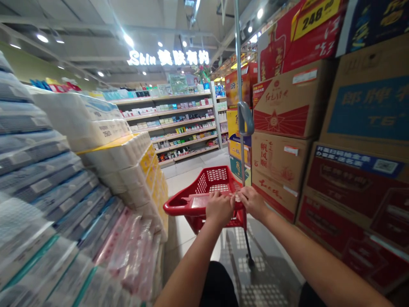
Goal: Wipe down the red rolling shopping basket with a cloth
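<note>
A red plastic shopping cart stands in front of me, its perforated basket facing forward. My left hand is closed over the cart's handle, near the middle. Close beside it, my right hand curls its fingers over the handle's right end, by the foot of an upright metal pole. The two hands nearly meet. Part way up the pole sits a grey looped fitting. The undersides of my fingers are hidden.
Stacked liquor cartons rise close on the right. Wrapped paper packs and blue-grey packs line the left side. Ahead, beyond the pale floor, shelves of small boxed goods stand under a lit sign.
</note>
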`<action>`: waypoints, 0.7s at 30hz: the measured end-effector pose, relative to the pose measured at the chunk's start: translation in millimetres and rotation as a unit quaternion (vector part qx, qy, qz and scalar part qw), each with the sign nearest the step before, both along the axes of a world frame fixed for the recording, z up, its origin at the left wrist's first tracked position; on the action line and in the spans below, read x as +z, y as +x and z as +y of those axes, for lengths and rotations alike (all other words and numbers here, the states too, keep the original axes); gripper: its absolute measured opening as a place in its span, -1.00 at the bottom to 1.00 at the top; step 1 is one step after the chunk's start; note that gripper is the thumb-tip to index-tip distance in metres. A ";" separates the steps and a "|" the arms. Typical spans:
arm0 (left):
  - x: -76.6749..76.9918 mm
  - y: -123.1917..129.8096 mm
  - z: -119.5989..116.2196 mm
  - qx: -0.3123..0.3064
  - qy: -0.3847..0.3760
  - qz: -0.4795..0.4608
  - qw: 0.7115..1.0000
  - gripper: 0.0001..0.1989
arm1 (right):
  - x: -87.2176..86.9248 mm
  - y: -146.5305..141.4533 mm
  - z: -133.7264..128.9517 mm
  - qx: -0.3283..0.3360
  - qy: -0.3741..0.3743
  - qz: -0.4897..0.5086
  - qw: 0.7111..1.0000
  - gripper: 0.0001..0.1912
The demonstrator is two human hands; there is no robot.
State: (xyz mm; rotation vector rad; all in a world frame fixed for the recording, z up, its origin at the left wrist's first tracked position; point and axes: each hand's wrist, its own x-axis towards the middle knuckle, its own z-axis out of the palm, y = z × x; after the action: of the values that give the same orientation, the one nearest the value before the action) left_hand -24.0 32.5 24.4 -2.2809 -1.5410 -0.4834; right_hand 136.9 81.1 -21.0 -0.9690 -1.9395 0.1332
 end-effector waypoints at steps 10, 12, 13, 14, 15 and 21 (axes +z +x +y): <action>0.5 -37.1 -38.3 -0.077 0.006 -0.031 0.997 -0.62 | 27.9 -16.0 -35.8 0.060 -0.109 -0.070 0.990 -0.50; 1.1 -48.7 -41.4 -0.080 0.002 -0.022 0.997 -0.61 | 19.4 -26.5 -44.7 0.063 -0.103 -0.002 0.993 -0.53; 1.4 -54.6 -42.3 -0.080 -0.002 -0.016 0.997 -0.59 | 13.4 -32.1 -50.1 0.057 -0.085 0.032 0.994 -0.56; 1.8 -60.4 -43.0 -0.075 -0.006 -0.013 0.997 -0.57 | 7.0 -37.8 -56.0 0.049 -0.058 0.059 0.995 -0.60; 2.3 -66.2 -43.5 -0.066 -0.009 -0.012 0.998 -0.55 | 0.7 -43.3 -61.9 0.043 -0.024 0.077 0.996 -0.64; 7.9 -101.1 -37.3 -0.029 -0.042 -0.029 0.998 -0.54 | -18.2 -69.0 -82.4 0.064 0.071 0.071 0.993 -0.73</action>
State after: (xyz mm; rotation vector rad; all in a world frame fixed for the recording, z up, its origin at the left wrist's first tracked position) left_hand -125.1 -4.8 32.3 -2.4016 -1.5540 -0.5144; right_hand 67.9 -1.3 -39.2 -0.7230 -1.8535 0.1322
